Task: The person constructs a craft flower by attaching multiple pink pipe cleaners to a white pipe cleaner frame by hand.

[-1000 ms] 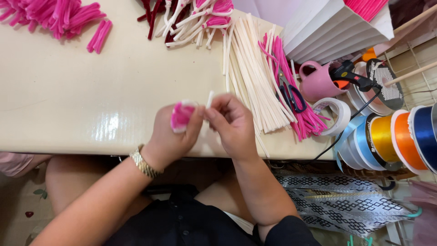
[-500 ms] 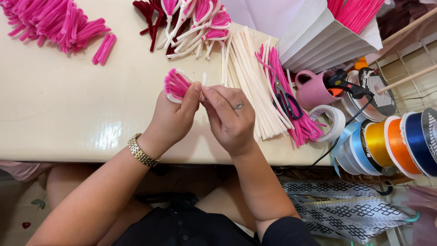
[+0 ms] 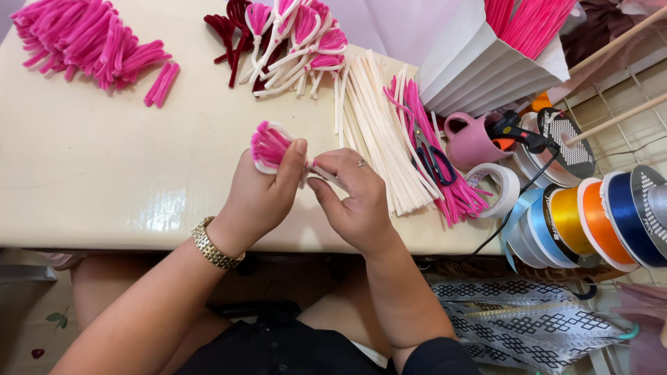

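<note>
Pink fuzzy stems, bunched and looped in white, sat pinched in my left hand (image 3: 260, 191) — this petal bundle (image 3: 269, 146) had risen higher off the surface (image 3: 104, 180) than a second before, its fan now clear of my thumb. My right hand (image 3: 354, 198) gripped the white tail just beside it, closer in than before, so I judged the wrap was tightening. Beyond lay cream stems (image 3: 375, 132), scissors (image 3: 432, 158) on more pink stems, finished petals (image 3: 292, 35), a pink heap (image 3: 90, 42). Further right stood a pink mug (image 3: 469, 142), tape roll (image 3: 501, 189), ribbon spools (image 3: 597, 222) — and a white pleated holder (image 3: 486, 69).
</note>
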